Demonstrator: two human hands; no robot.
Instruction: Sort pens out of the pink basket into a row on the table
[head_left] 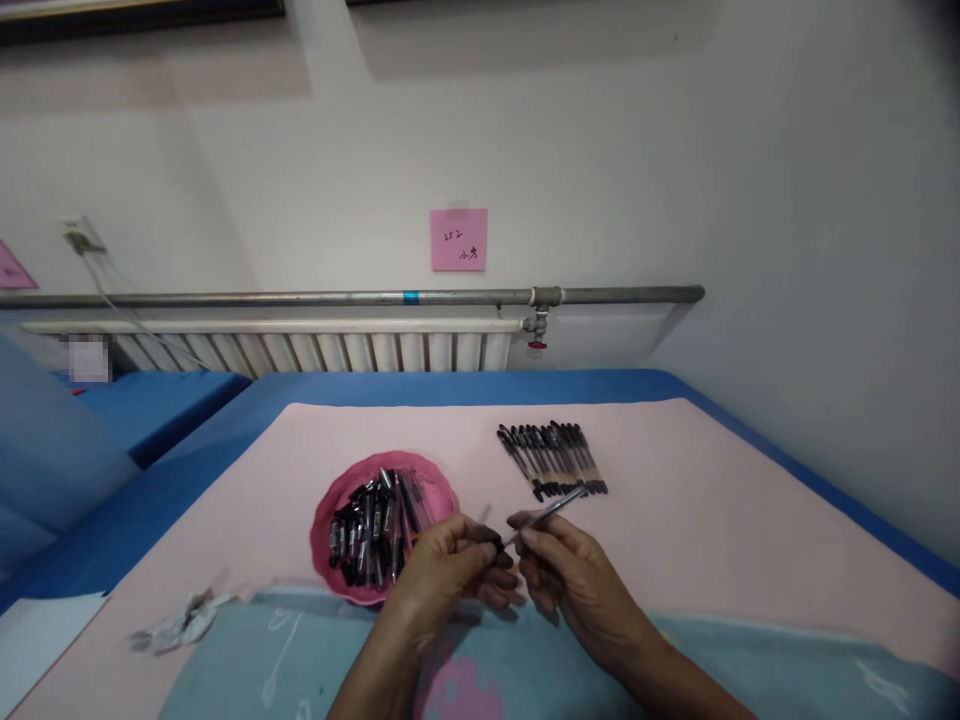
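Note:
In front of me, my right hand (574,565) grips a clear-barrelled pen (553,508), slanted with its upper end to the right. The thumb and fingers of my left hand (457,565) pinch a small dark part at the pen's lower end; whether it is a cap or the tip, I cannot tell. Just left of that hand is a pink scalloped basin (324,572) holding many loose black and clear pens (371,525). Beyond my right hand, a row of black-capped pens (551,455) lies side by side on the pink sheet.
The pink table cover (720,500) lies on a blue surface (465,386). A teal patterned cloth (255,660) spans the near edge. Crumpled tissue (184,622) and white paper (41,640) are at left. A radiator (337,350) and pipe (300,299) run along the wall.

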